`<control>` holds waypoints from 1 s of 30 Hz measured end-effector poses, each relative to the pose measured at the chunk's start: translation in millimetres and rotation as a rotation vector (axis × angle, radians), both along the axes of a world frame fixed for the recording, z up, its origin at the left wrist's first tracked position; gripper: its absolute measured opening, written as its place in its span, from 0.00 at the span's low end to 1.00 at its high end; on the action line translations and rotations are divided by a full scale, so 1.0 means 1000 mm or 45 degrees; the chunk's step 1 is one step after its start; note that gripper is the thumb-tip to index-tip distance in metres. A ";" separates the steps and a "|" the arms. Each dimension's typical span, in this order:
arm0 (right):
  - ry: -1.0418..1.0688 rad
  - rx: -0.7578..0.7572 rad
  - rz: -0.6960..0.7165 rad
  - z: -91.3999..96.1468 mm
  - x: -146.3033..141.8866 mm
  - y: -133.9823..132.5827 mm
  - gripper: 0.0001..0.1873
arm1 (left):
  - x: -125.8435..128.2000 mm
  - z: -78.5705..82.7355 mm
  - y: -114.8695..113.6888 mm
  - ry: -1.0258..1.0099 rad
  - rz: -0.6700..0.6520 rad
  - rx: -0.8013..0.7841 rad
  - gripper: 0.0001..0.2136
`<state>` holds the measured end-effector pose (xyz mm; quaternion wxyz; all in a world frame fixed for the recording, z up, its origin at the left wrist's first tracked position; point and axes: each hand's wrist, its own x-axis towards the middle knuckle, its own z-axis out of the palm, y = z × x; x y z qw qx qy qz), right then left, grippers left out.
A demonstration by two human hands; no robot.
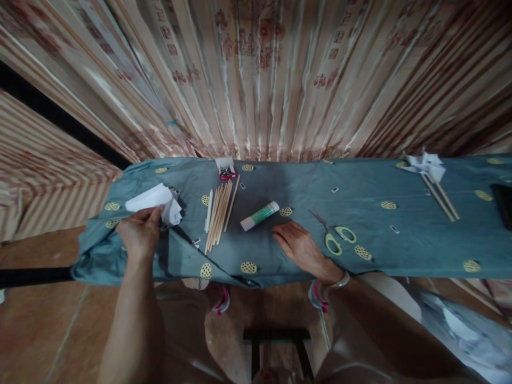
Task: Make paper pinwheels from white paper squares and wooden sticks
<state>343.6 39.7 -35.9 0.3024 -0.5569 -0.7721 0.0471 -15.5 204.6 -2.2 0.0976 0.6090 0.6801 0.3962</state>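
My left hand [140, 228] is at the left end of the cloth, its thumb and fingers pinched on a stack of white paper pieces [146, 198]. My right hand [298, 242] rests on the cloth with loosely bent fingers and holds nothing that shows. Just beyond its fingertips lies a glue stick [260, 215] with a green label. To its right are scissors [333, 234] with pale green handles, blades pointing away. Between my hands lies a bundle of thin wooden sticks [218, 216], with white sticks [209, 210] along its left side.
A small red and white box [226, 168] of metal pieces stands open behind the sticks. White folded paper on two sticks [432, 170] lies far right, near a dark object [503, 205] at the edge. A patterned curtain [260, 80] hangs behind the blue-green cloth [360, 186].
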 end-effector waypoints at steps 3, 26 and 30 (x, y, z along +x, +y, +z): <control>-0.003 0.002 -0.008 0.000 -0.001 0.001 0.10 | 0.009 0.010 -0.001 -0.232 0.099 0.080 0.04; 1.764 -0.759 -0.229 0.033 0.048 -0.013 0.21 | 0.220 0.012 -0.100 -1.167 -0.693 -0.878 0.21; 1.787 -0.758 -0.329 0.027 0.052 -0.011 0.21 | 0.229 0.002 -0.102 -1.143 -0.753 -0.858 0.19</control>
